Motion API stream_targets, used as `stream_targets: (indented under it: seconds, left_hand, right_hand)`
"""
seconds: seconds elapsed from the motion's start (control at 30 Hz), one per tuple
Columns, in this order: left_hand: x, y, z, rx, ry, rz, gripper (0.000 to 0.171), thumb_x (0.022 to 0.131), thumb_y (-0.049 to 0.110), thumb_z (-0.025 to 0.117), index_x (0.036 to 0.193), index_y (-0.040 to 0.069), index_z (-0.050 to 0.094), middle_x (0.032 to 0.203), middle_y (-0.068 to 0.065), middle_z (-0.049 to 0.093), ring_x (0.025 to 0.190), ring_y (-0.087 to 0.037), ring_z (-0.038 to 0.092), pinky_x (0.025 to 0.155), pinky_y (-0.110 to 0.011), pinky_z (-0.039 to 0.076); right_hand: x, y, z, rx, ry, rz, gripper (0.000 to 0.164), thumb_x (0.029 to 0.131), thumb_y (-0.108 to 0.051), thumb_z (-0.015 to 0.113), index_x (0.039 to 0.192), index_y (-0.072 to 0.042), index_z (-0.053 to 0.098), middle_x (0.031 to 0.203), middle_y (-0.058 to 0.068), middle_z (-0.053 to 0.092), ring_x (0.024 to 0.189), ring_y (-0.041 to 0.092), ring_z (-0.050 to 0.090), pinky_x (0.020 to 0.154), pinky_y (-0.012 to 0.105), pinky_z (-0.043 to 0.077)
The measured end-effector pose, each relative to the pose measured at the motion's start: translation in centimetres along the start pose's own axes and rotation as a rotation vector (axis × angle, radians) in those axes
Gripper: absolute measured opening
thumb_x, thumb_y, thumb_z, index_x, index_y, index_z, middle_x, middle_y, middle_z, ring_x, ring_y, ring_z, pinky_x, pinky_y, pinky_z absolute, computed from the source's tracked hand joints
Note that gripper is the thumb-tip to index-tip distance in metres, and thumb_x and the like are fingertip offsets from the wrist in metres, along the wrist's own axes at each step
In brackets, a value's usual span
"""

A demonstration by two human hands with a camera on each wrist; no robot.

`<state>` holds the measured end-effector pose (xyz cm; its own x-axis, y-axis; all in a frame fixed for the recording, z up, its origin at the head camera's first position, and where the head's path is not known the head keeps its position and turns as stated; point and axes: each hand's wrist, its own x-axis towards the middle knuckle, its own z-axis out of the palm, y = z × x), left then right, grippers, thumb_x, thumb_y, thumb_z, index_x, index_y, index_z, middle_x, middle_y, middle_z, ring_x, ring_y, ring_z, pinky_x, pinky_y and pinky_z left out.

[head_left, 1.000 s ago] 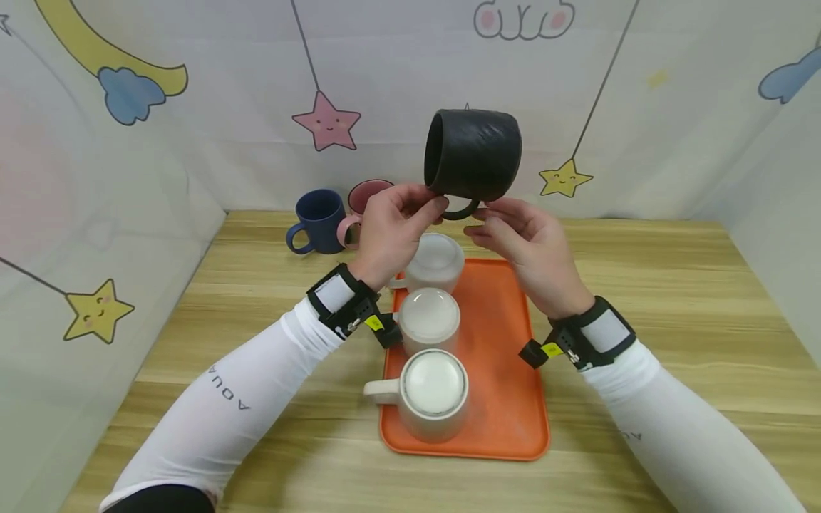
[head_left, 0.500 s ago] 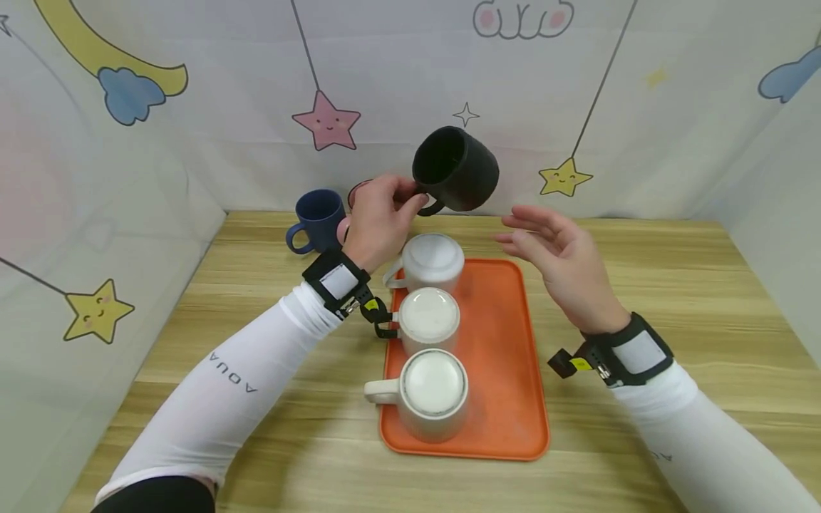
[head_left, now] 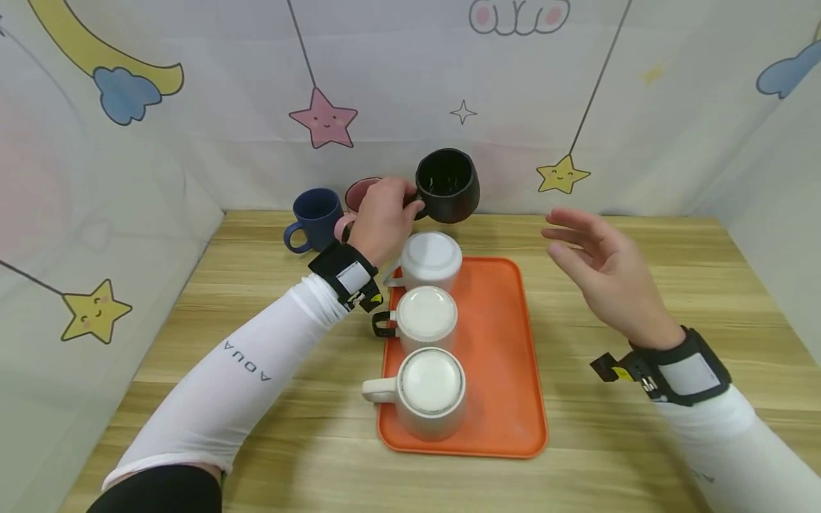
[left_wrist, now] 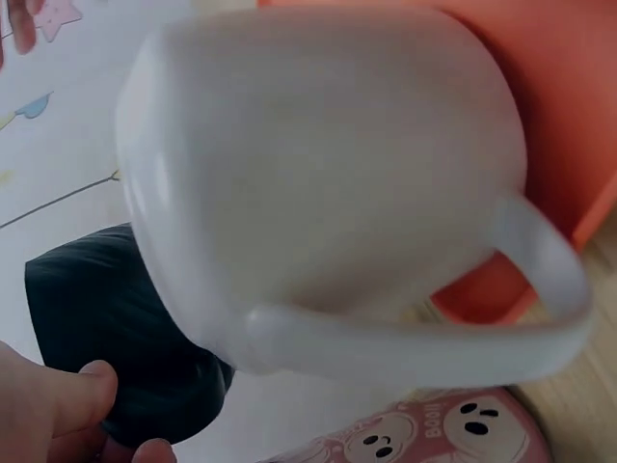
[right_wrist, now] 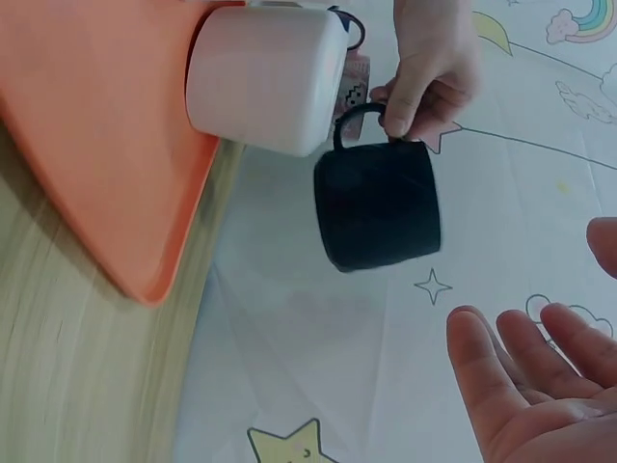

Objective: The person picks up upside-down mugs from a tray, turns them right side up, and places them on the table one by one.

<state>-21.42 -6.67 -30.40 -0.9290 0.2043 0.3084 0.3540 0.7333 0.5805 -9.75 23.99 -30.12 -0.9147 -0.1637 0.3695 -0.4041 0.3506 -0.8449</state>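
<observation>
My left hand [head_left: 387, 219] pinches the handle of a black mug [head_left: 449, 187], held with its mouth up and tipped toward me, beyond the tray's far end. In the right wrist view the black mug [right_wrist: 378, 206] hangs from those fingers by its handle. My right hand [head_left: 606, 274] is apart from it on the right, fingers spread and holding nothing. Upside down along the left side of the orange tray [head_left: 503, 356] stand three mugs: a white mug [head_left: 432, 256] at the far end, a middle mug [head_left: 426, 313] with a black handle, and a ribbed pale mug [head_left: 431, 392] nearest me.
Left of my left hand, a blue mug [head_left: 317, 217] stands upright on the wooden table [head_left: 641, 427]. A pink mug [head_left: 359, 194] beside it is partly hidden by that hand. Printed cloth walls [head_left: 398, 64] close off the back and sides.
The black mug has turned from lying sideways to mouth up and come lower. My right hand let it go and moved right, toward me; my left hand kept the handle.
</observation>
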Motion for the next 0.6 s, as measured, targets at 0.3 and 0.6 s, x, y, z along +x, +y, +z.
stream_targets:
  seconds: [0.3, 0.6]
  left_hand:
    - [0.5, 0.0, 0.6, 0.145, -0.085, -0.016, 0.017, 0.104, 0.019, 0.071, 0.113, 0.005, 0.072, 0.104, -0.01, 0.066, 0.095, -0.024, 0.061, 0.087, -0.037, 0.056]
    - [0.3, 0.4, 1.1, 0.216, -0.119, 0.03, 0.018, 0.102, 0.014, 0.073, 0.115, 0.001, 0.074, 0.105, -0.014, 0.068, 0.093, -0.025, 0.065, 0.088, -0.04, 0.062]
  right_hand:
    - [-1.7, 0.1, -1.6, -0.095, -0.016, -0.037, 0.049, 0.103, 0.002, 0.065, 0.151, -0.003, 0.055, 0.147, 0.007, 0.059, 0.132, 0.013, 0.06, 0.103, 0.018, 0.05]
    - [-2.7, 0.6, -3.1, -0.275, -0.055, -0.136, 0.065, 0.094, 0.007, 0.075, 0.154, -0.004, 0.052, 0.152, 0.013, 0.055, 0.138, 0.011, 0.053, 0.107, 0.012, 0.042]
